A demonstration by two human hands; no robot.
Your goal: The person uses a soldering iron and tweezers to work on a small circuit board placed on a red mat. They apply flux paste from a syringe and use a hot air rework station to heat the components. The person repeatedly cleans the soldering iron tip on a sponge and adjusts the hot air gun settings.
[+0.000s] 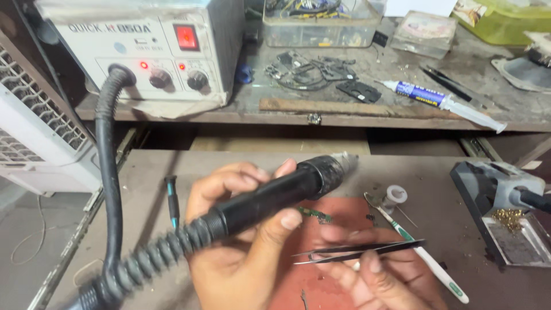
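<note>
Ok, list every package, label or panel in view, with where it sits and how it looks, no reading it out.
Grey box-shaped rework station, upper left shelf: printed front panel, red rocker switch, two dark knobs, red lamps.
White syringe tube with blue label, right shelf, lying slanted.
Clear rectangular plastic box of parts, top centre.
Small clear square case, to its right.
Yellow-green translucent tub, top right corner.
No lit screen visible.

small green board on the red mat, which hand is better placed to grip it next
Right, probably. The right hand holds tweezers whose tips point toward the board, lying close by on the red mat. The left hand is full, wrapped around the hot air handle.
</note>
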